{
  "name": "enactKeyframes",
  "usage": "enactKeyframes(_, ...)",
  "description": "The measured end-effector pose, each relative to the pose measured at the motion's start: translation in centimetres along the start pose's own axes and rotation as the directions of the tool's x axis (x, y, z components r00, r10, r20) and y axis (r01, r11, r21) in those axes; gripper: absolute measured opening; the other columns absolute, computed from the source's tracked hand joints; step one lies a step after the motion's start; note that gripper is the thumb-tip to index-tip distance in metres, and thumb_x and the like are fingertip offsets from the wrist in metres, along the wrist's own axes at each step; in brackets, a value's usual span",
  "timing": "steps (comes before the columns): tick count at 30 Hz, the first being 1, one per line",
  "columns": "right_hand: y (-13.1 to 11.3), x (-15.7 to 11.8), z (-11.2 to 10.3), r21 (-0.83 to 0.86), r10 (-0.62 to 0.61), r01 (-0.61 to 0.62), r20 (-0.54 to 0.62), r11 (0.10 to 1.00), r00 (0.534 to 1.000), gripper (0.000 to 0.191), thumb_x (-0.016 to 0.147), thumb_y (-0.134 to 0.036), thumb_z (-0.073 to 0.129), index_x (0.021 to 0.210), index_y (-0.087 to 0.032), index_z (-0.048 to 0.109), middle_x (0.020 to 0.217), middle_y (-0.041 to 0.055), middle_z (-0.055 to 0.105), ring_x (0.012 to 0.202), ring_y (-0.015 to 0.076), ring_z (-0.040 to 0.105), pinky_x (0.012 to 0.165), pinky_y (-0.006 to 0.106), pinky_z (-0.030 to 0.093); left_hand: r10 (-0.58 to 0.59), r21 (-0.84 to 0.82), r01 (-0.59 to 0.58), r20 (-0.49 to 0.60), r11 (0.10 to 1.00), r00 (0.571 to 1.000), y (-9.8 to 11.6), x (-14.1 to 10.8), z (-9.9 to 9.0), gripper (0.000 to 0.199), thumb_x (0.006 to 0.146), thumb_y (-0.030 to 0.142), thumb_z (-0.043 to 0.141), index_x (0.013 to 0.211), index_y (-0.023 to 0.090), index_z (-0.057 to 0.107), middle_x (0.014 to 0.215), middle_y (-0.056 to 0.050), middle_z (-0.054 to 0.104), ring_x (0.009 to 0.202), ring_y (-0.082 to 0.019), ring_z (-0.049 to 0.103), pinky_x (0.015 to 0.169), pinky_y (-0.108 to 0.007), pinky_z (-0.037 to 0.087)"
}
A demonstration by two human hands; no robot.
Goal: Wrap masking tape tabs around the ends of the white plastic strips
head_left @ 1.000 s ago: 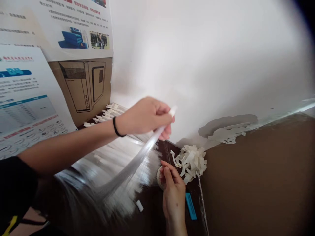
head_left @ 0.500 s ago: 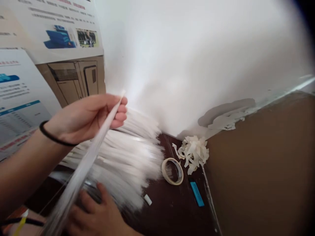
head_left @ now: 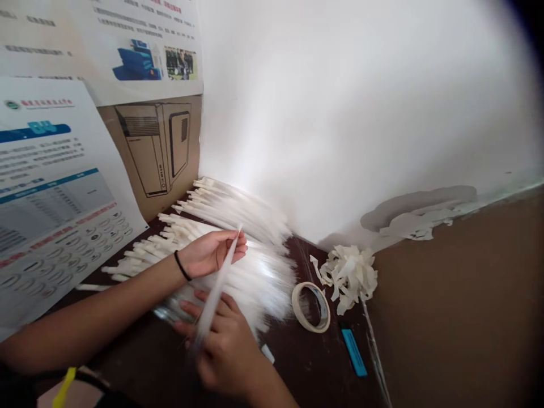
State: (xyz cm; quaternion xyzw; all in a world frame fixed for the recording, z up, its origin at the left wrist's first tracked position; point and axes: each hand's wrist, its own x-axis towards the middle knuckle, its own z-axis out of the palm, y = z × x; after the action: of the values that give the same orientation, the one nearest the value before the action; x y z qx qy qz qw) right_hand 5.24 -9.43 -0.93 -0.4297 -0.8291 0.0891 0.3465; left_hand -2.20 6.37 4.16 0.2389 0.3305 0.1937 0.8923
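Note:
My left hand (head_left: 215, 252), with a black band at the wrist, pinches the taped upper end of a thin bundle of white fibres (head_left: 216, 292). The bundle slants down to the left and blurs at its lower end. My right hand (head_left: 229, 345) is beside its lower part, fingers spread along it; whether it grips the bundle is unclear. Behind and under both hands lie many similar white fibre bundles (head_left: 263, 272) in rows on the dark table (head_left: 140, 362), their taped ends to the left.
Right of the bundles are a roll of masking tape (head_left: 311, 307), a heap of torn tape strips (head_left: 351, 275) and a blue cutter (head_left: 354, 352). A white wall (head_left: 340, 113) rises behind, a brown board (head_left: 459, 306) stands right, and printed sheets (head_left: 51, 187) hang left.
The view has shifted, showing more of the table and bundles. Both hands appear farther right, with the left lower in view. The held bundle looks shorter and steeper.

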Motion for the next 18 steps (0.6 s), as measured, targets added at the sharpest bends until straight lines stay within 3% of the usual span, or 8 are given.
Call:
enactKeyframes(2, 0.4, -0.6, -2.3, 0.233, 0.109, -0.085, -0.089, 0.969, 0.990, 0.033, 0.077, -0.015, 0.052, 0.105, -0.023, 0.067, 0.110, 0.0012, 0.068, 0.106, 0.0163, 0.058, 0.093, 0.032, 0.045, -0.015, 0.001, 0.015, 0.075, 1.000, 0.997, -0.9, 0.2, -0.6, 0.006, 0.088, 0.016, 0.055, 0.086, 0.011, 0.057, 0.074, -0.002, 0.059, 0.064, -0.010, 0.060, 0.062, -0.020, 0.052)
enactKeyframes(4, 1.5, -1.3, -4.0, 0.371, 0.285, -0.201, -0.188, 0.907, 0.940, 0.025, 0.078, -0.011, 0.049, 0.090, -0.021, 0.068, 0.088, 0.0014, 0.069, 0.083, 0.0128, 0.063, 0.074, 0.025, 0.050, -0.033, 0.015, 0.031, 0.160, 0.999, 0.987, -1.9, -0.1, -0.7, 0.013, 0.084, 0.022, 0.063, 0.087, 0.012, 0.056, 0.070, 0.000, 0.054, 0.060, -0.009, 0.055, 0.059, -0.020, 0.048)
enactKeyframes(6, 2.9, -2.0, -4.7, 0.406, 0.474, -0.337, -0.305, 0.849, 0.826, 0.022, 0.086, -0.011, 0.045, 0.087, -0.018, 0.066, 0.080, 0.0023, 0.066, 0.075, 0.0116, 0.062, 0.065, 0.022, 0.049, -0.043, 0.037, 0.035, 0.244, 0.999, 0.969, -3.1, -0.5, -0.5, 0.024, 0.081, 0.030, 0.068, 0.090, 0.012, 0.056, 0.065, 0.003, 0.048, 0.055, -0.007, 0.047, 0.055, -0.019, 0.041)
enactKeyframes(9, 4.5, -3.0, -3.8, 0.471, 0.670, -0.483, -0.436, 0.738, 0.600, 0.023, 0.093, -0.020, 0.043, 0.111, -0.017, 0.057, 0.094, 0.0067, 0.064, 0.083, 0.0136, 0.064, 0.063, 0.023, 0.050, -0.090, 0.096, 0.060, 0.346, 0.994, 0.934, -5.0, -1.1, 0.2, 0.037, 0.079, 0.042, 0.069, 0.094, 0.011, 0.055, 0.063, 0.004, 0.045, 0.053, -0.006, 0.038, 0.053, -0.020, 0.033)
enactKeyframes(12, 4.5, -3.8, -2.5, 0.543, 0.772, -0.550, -0.404, 0.635, 0.492, 0.035, 0.091, -0.030, 0.050, 0.124, -0.017, 0.049, 0.106, 0.0105, 0.062, 0.089, 0.0169, 0.065, 0.067, 0.027, 0.053, -0.105, 0.242, 0.009, 0.387, 0.970, 0.916, -6.8, -1.1, 0.7, 0.046, 0.079, 0.057, 0.063, 0.086, 0.014, 0.049, 0.064, 0.004, 0.045, 0.054, -0.007, 0.037, 0.054, -0.021, 0.032)
enactKeyframes(14, 3.9, -4.1, -2.0, 0.649, 0.847, -0.552, -0.327, 0.523, 0.418, 0.041, 0.087, -0.035, 0.057, 0.123, -0.017, 0.049, 0.097, 0.0072, 0.063, 0.073, 0.0149, 0.066, 0.064, 0.028, 0.054, -0.073, 0.310, -0.056, 0.391, 0.949, 0.918, -7.7, -0.9, 0.8, 0.050, 0.079, 0.063, 0.059, 0.081, 0.015, 0.045, 0.064, 0.004, 0.046, 0.054, -0.007, 0.039, 0.054, -0.023, 0.033)
enactKeyframes(16, 3.4, -4.3, -1.9, 0.731, 0.912, -0.552, -0.267, 0.402, 0.311, 0.045, 0.081, -0.039, 0.064, 0.119, -0.018, 0.052, 0.087, 0.0031, 0.063, 0.062, 0.0125, 0.062, 0.059, 0.027, 0.054, -0.056, 0.380, -0.113, 0.405, 0.918, 0.913, -8.2, -0.6, 0.8, 0.048, 0.083, 0.063, 0.051, 0.079, 0.016, 0.043, 0.064, 0.004, 0.046, 0.052, -0.007, 0.039, 0.053, -0.023, 0.034)
enactKeyframes(18, 3.1, -4.4, -2.0, 0.732, 0.939, -0.588, -0.275, 0.344, 0.207, 0.045, 0.076, -0.042, 0.069, 0.112, -0.018, 0.057, 0.090, 0.0039, 0.064, 0.072, 0.0138, 0.064, 0.064, 0.026, 0.054, -0.084, 0.487, -0.133, 0.399, 0.863, 0.913, -8.3, -0.4, 0.8, 0.041, 0.093, 0.055, 0.040, 0.078, 0.017, 0.041, 0.062, 0.005, 0.045, 0.049, -0.007, 0.039, 0.052, -0.022, 0.035)
